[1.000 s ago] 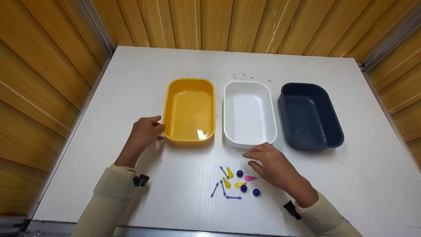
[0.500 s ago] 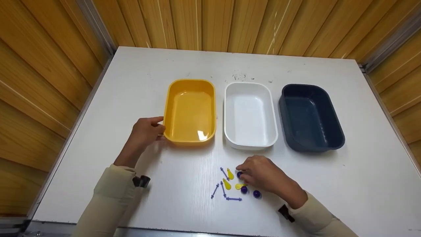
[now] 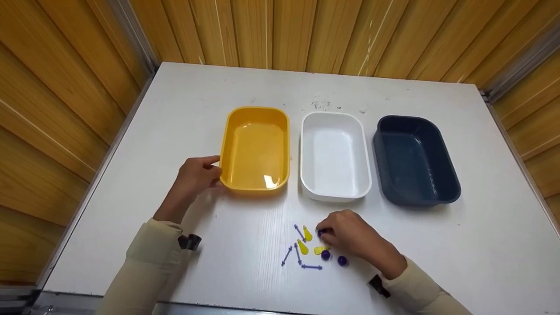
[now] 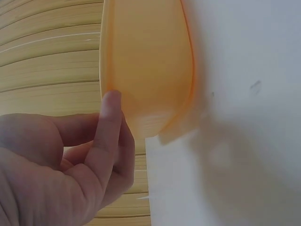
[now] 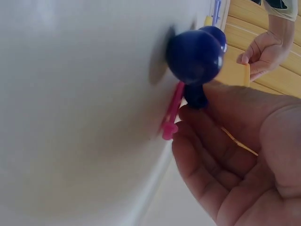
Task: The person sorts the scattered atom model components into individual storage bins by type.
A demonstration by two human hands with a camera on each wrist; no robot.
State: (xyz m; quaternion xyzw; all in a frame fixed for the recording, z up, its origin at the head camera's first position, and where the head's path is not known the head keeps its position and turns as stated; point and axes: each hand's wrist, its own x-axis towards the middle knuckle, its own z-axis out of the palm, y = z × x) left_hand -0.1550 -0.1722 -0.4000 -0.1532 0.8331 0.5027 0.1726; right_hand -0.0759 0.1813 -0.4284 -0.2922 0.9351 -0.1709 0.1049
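Note:
At the left, my left hand (image 3: 196, 175) touches the outer left side of the yellow bin (image 3: 256, 190); in the left wrist view one fingertip (image 4: 111, 103) lies against its wall. Below the white bin (image 3: 334, 196), my right hand (image 3: 354, 232) pinches a small dark blue ball (image 5: 195, 96) between thumb and fingers, low over the table. Beside it in the right wrist view is a pink drop-shaped piece (image 5: 173, 113), hidden under the hand in the head view. Two more balls (image 3: 342, 260) lie nearby, with yellow drop-shaped pieces (image 3: 302, 247) and several thin purple rods (image 3: 311, 267).
A dark blue bin (image 3: 415, 203) stands right of the white one. All three bins stand in a row on the white table (image 3: 245, 245). Wood-patterned panels (image 3: 288, 35) rise at the back and both sides.
My right hand has come down and left from the white bin's front edge to the small pieces and now pinches a ball. My left hand stays at the yellow bin. The view shifts slightly.

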